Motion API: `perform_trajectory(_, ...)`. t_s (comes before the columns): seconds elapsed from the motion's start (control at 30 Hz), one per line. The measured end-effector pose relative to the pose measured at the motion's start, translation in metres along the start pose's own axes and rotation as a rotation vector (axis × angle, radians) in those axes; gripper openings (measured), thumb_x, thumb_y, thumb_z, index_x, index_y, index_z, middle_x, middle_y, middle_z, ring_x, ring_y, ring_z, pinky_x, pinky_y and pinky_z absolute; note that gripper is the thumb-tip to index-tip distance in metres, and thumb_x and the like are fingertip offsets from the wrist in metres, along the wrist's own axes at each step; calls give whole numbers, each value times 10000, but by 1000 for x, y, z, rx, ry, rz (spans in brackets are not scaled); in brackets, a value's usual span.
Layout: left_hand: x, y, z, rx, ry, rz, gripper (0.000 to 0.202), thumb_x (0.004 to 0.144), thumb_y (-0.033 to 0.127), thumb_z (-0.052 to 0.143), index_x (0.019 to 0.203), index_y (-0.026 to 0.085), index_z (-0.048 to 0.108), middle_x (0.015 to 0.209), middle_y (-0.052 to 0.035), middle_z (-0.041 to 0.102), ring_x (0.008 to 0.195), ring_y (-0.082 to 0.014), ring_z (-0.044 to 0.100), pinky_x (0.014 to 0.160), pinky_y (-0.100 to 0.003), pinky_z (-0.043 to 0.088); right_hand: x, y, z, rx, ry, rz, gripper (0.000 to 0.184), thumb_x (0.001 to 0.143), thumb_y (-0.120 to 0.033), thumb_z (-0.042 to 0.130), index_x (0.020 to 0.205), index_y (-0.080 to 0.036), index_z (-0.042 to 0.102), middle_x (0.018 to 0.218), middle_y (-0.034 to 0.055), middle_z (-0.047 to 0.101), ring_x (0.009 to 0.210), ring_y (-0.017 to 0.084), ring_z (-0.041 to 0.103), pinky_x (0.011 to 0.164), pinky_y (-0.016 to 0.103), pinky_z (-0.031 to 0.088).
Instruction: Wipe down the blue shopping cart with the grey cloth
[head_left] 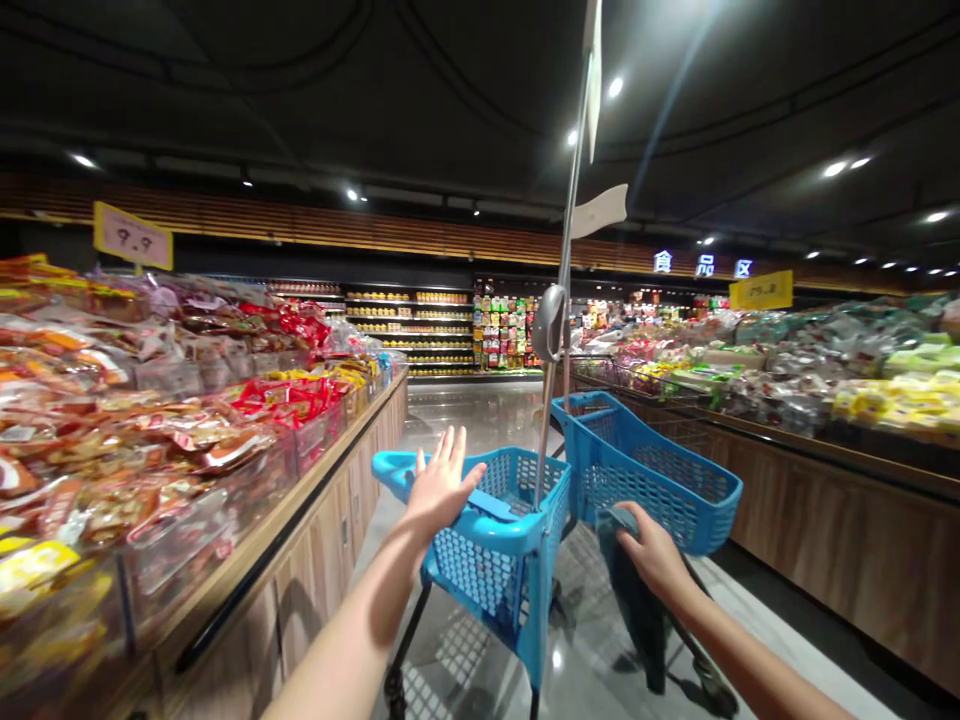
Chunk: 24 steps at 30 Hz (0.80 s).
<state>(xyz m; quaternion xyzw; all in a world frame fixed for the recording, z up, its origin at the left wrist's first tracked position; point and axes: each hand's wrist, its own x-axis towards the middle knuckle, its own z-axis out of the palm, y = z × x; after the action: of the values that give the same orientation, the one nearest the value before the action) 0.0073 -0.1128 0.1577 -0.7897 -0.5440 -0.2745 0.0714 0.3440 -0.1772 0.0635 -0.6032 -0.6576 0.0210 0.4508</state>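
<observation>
My left hand (441,486) is stretched out with its fingers spread, over the near rim of a blue plastic shopping cart (480,585). Whether the palm rests on the rim I cannot tell. Closed around the top of a dark cloth (636,615) is my right hand (651,550), and the cloth hangs down beside the carts. Just behind it stands a second blue shopping cart (652,470). A metal pole (570,220) rises out of the nearer cart, with a grey rounded piece (551,322) partway up.
Packed goods fill a wooden display counter (330,530) along my left. Another counter (817,510) with bagged goods runs along the right, and a wire cart (637,378) stands beside it. Lit shelves (409,325) line the back wall beyond the shiny floor (480,405).
</observation>
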Motion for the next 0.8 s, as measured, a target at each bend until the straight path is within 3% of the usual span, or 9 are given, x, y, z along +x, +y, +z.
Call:
perform_trajectory(0.1,1,4,3,-8,3,5,735,955,616,194,1545,190,89,1608,-119,83,1484,-259,89,1160,-584,99,-5,-32,2,198,75,-136,435,798,-249,455,1225,-198,514,1121,91,666,1013,233,645,914,385,500)
perform_trajectory(0.23,2,11,5,-31,13,19,731,959,612,169,1545,185,78,1612,-112,68,1486,-253,76,1161,-592,88,-15,-95,26,244,-147,-492,706,696,-107,476,1392,-212,415,1417,99,489,1307,238,461,1102,439,362)
perform_trajectory(0.3,3,10,6,-46,27,18,701,968,586,167,1544,193,93,1611,-113,89,1485,-250,91,1161,-591,88,-17,-119,40,201,-198,-573,723,663,-89,486,1374,-211,434,1413,97,485,1317,242,431,1117,454,338)
perform_trajectory(0.43,4,-1,6,-85,54,-15,624,989,506,150,1541,218,113,1607,-107,137,1479,-233,135,1164,-577,110,-15,-144,60,84,-145,-600,622,662,-118,533,1278,-198,510,1250,101,583,1151,258,511,1033,458,405)
perform_trajectory(0.53,2,-12,3,-87,60,-5,620,991,496,132,1543,218,89,1611,-95,131,1482,-218,117,1167,-573,111,-9,-145,70,93,-118,-697,581,670,-162,556,1250,-201,532,1212,101,602,1089,269,538,970,464,441)
perform_trajectory(0.63,0,-19,1,-73,73,34,640,988,523,140,1545,217,64,1617,-94,97,1487,-227,76,1160,-596,96,-9,-132,84,277,-22,-780,536,718,-185,517,1254,-207,524,1173,95,633,1080,255,574,956,449,461)
perform_trajectory(0.73,0,-23,0,-31,81,67,677,978,559,182,1546,214,52,1617,-108,81,1487,-251,65,1152,-618,90,-17,-108,99,406,112,-682,550,779,-167,464,1327,-207,483,1314,104,579,1240,247,516,1058,467,405)
perform_trajectory(0.8,1,-26,0,-4,68,84,700,972,572,208,1546,208,43,1615,-119,82,1486,-263,70,1151,-621,86,-24,-84,104,398,101,-561,558,791,-149,457,1345,-209,490,1396,97,526,1315,238,462,1105,463,367)
